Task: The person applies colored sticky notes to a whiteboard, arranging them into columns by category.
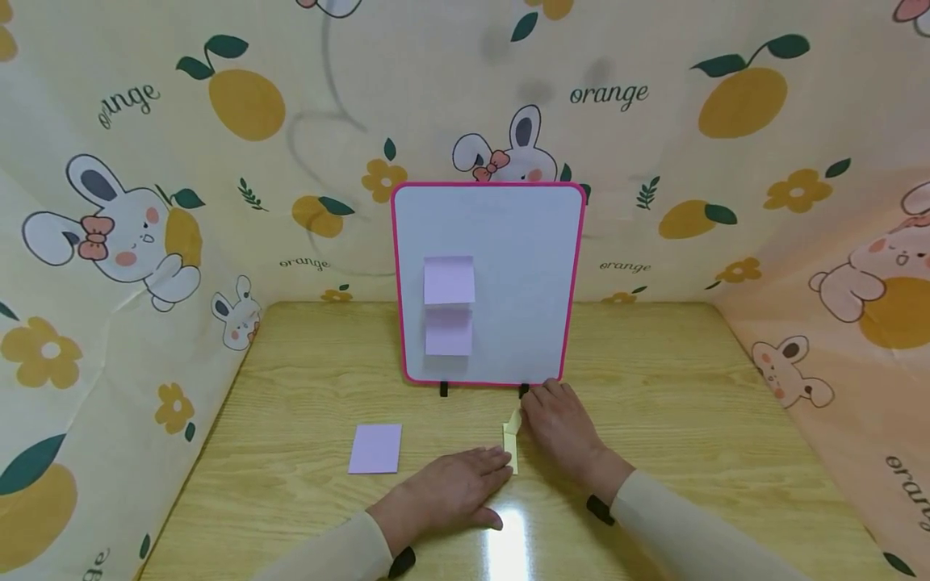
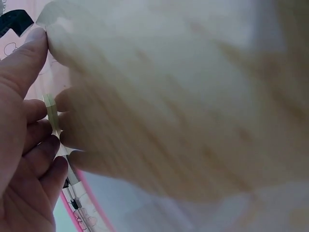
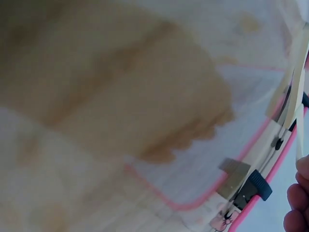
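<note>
A narrow pale yellow sticky note (image 1: 511, 452) lies on the table before the whiteboard, its far part lifted towards the right. My left hand (image 1: 454, 492) is flat on the table, straight fingertips pressing the note's near end. At the whiteboard's lower right corner, my right hand (image 1: 567, 428) pinches the lifted end. In the right wrist view a thin pale strip (image 3: 300, 130) runs to the fingertips of that hand (image 3: 297, 208). The left wrist view shows the left hand (image 2: 29, 130) beside the greenish strip (image 2: 52, 113). A square lilac sticky note (image 1: 375, 449) lies to the left.
The pink-framed whiteboard (image 1: 523, 282) stands upright at the back on black feet (image 1: 444, 390). Two lilac notes are stuck on its left half, an upper one (image 1: 449, 280) and a lower one (image 1: 448, 333). Patterned cloth (image 1: 625, 161) surrounds the wooden table (image 1: 305, 387).
</note>
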Motion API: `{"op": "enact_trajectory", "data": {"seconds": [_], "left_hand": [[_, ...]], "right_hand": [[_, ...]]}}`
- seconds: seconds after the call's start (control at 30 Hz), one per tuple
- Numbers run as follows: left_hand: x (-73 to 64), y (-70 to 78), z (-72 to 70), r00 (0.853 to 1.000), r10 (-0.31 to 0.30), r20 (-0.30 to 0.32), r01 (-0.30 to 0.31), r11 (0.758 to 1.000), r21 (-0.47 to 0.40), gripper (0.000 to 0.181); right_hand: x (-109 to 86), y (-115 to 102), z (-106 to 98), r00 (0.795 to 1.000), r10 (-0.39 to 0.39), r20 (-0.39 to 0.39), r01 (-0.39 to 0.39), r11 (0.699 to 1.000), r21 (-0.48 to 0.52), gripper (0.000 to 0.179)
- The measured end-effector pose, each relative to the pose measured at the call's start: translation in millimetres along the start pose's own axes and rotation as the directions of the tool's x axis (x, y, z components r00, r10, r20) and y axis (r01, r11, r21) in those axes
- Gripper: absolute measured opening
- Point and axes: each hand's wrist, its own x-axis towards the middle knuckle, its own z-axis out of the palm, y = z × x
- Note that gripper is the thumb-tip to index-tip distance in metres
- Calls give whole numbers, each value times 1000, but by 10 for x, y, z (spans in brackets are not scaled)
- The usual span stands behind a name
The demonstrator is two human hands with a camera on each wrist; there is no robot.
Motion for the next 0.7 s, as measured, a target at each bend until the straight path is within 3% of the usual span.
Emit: {"op": "enact_trajectory", "data": {"seconds": [0.5,0.7], "left_hand": [[5,-8,-21,1000,-9,24,10,999,-36,77],[0,-3,-19,999,-14,35,17,996,-84,76]], "right_hand": [[53,112,-143,997,73,-12,-73,997,6,15],[136,163,-382,992,18,-127,-14,999,32,16]]}}
